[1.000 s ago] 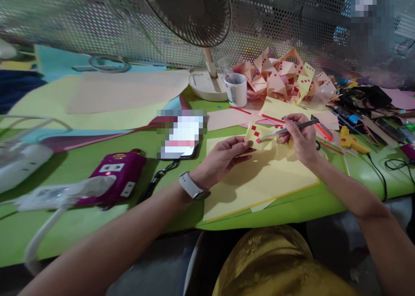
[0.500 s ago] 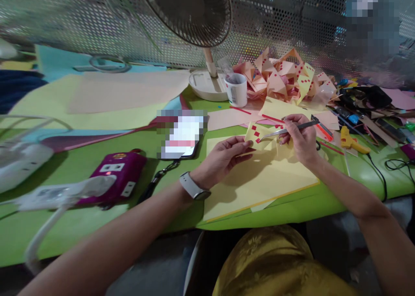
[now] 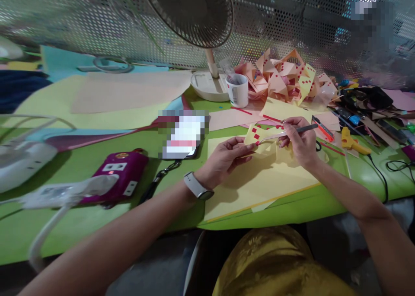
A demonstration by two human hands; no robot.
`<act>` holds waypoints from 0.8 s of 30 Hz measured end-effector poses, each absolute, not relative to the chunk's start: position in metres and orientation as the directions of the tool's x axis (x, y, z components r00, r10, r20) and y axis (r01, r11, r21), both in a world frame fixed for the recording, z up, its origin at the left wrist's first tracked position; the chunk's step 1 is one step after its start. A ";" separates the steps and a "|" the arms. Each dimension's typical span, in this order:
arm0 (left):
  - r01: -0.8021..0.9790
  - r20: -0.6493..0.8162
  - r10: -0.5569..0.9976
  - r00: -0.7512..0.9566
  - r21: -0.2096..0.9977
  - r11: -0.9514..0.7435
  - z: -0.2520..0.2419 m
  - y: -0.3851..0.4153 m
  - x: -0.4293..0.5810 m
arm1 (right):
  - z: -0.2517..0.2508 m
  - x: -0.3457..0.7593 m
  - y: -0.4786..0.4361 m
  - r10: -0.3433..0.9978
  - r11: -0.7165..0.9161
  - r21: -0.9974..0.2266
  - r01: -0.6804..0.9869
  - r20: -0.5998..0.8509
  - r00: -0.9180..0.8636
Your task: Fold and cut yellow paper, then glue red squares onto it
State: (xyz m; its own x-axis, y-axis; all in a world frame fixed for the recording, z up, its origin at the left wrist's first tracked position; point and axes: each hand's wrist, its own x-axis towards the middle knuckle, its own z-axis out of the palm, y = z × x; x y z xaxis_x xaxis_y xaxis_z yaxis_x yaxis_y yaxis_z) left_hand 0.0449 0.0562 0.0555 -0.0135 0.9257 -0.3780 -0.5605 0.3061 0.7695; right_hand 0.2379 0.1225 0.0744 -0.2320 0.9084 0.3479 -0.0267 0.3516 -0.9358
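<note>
My left hand [image 3: 227, 157] pinches the lower edge of a small folded yellow paper piece [image 3: 259, 137] dotted with red squares. My right hand [image 3: 300, 141] grips metal tweezers [image 3: 285, 132], whose tips rest on the paper near a red square. Both hands hover over a large yellow sheet [image 3: 259, 183] lying on the green table [image 3: 97, 214]. A pale smartwatch sits on my left wrist.
A pile of folded paper pieces with red squares [image 3: 285, 77] lies behind, beside a white cup [image 3: 238, 90] and a desk fan [image 3: 207, 28]. A phone [image 3: 183, 134], a purple power strip [image 3: 118, 175], a yellow glue gun [image 3: 352, 141], a red knife and tools lie around.
The tweezers' tips moved slightly left and down onto the paper piece. My view shifted a little; the hands otherwise stay in place.
</note>
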 end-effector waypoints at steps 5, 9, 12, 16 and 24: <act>-0.562 -0.364 0.931 -0.029 0.776 0.287 0.052 0.057 0.045 | 0.074 0.237 0.120 0.898 0.369 -0.929 -0.023 0.363 -0.248; -0.567 -0.344 0.938 -0.041 0.781 0.262 0.052 0.057 0.046 | 0.075 0.236 0.118 0.899 0.369 -0.929 -0.028 0.365 -0.241; -0.559 -0.308 0.950 -0.042 0.796 0.234 0.052 0.056 0.046 | 0.075 0.237 0.117 0.896 0.391 -0.920 -0.036 0.389 -0.212; -0.554 -0.266 0.962 -0.056 0.810 0.191 0.052 0.056 0.046 | 0.075 0.239 0.121 0.890 0.436 -0.899 -0.040 0.438 -0.130; -0.503 -0.218 0.974 -0.059 0.849 0.160 0.054 0.054 0.048 | 0.081 0.247 0.132 0.837 0.489 -0.872 -0.004 0.470 -0.279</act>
State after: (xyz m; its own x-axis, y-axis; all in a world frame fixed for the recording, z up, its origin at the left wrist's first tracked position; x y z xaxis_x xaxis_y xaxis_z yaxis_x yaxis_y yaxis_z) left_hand 0.0478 0.0544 0.0543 -0.0590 0.9742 -0.2180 -0.5031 0.1596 0.8494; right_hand 0.2468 0.1317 0.0807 -0.2785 0.8375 0.4702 -0.0035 0.4887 -0.8725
